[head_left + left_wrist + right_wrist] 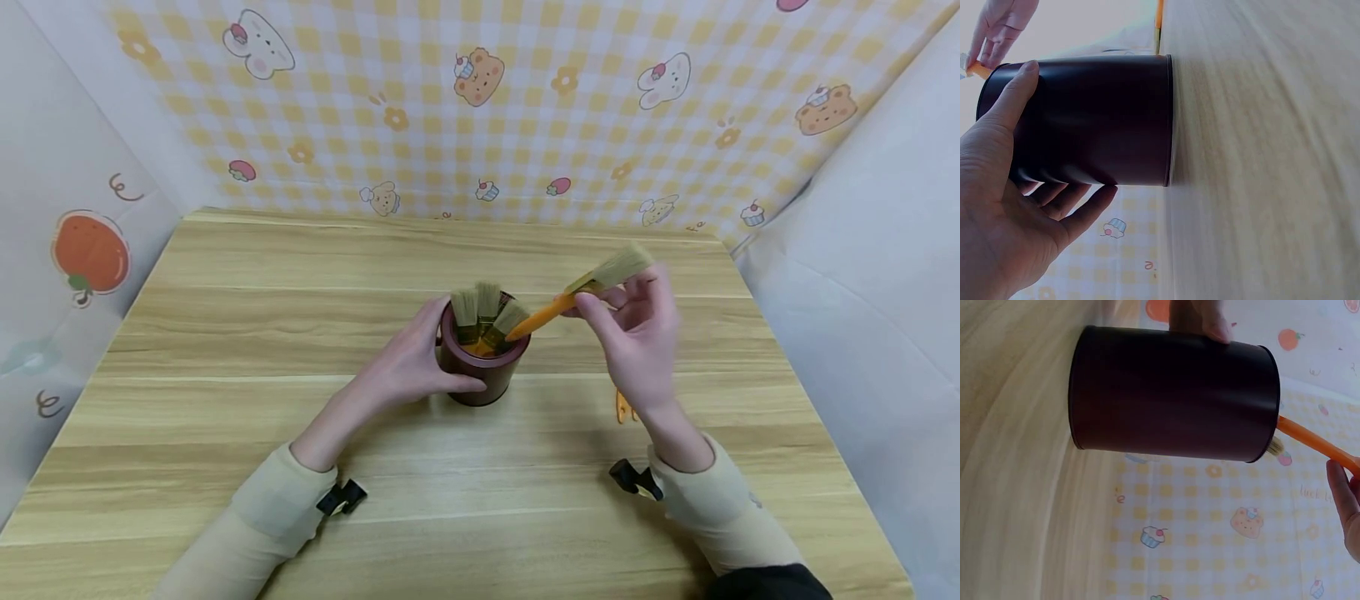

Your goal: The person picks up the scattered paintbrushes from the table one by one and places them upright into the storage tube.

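Observation:
A dark brown cylindrical pot stands upright on the table, with three paintbrushes in it, bristles up. My left hand grips the pot from its left side, thumb at the front and fingers round the back, as the left wrist view also shows. With my right hand I pinch another paintbrush near its ferrule. It slants, pale bristles up to the right, and the tip of its orange handle is right at the pot's rim.
Orange handle ends lie on the wooden table, partly hidden behind my right wrist. A yellow checked cloth with cartoon prints hangs along the back edge, and pale sheets close off both sides.

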### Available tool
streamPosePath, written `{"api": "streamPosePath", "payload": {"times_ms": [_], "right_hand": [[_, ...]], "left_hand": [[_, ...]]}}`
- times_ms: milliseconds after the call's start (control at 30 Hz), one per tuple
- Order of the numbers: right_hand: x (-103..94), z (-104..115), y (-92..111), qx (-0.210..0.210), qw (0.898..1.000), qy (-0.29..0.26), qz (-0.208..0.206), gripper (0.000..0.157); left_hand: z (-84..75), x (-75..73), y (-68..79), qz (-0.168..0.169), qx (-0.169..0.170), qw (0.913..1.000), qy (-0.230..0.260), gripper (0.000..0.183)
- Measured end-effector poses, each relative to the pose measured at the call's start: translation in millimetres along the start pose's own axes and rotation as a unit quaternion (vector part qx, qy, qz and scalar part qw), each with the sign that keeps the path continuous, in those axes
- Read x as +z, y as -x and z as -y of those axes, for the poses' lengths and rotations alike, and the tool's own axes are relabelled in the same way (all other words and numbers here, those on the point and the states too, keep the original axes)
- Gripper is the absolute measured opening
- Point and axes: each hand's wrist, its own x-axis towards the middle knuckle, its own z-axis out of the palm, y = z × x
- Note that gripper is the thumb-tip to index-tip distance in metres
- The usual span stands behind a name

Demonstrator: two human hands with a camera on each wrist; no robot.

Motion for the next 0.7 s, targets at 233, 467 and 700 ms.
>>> {"api": "streamPosePath", "payload": {"times_ms": [233,467,700], "right_hand": [[1.5,-8,5,0.037,0.994,0.087,0.059,0.033],[-1.3,-10,3,0.039,0.987,0.148,0.055,0.024],[-13.8,-9,-6,0.042,0.984,0.173,0.031,0.025]], "left_hand": [[-1.9,-0.2,0.3,0.001,-0.005,1.0000,-0.003,0.116],[-3.4,0.7,0.1,-0.003,-0.005,1.0000,-0.004,0.119],[-2.4,1.3,-0.1,-0.001,-0.015,0.9998,-0.010,0.124]]}}
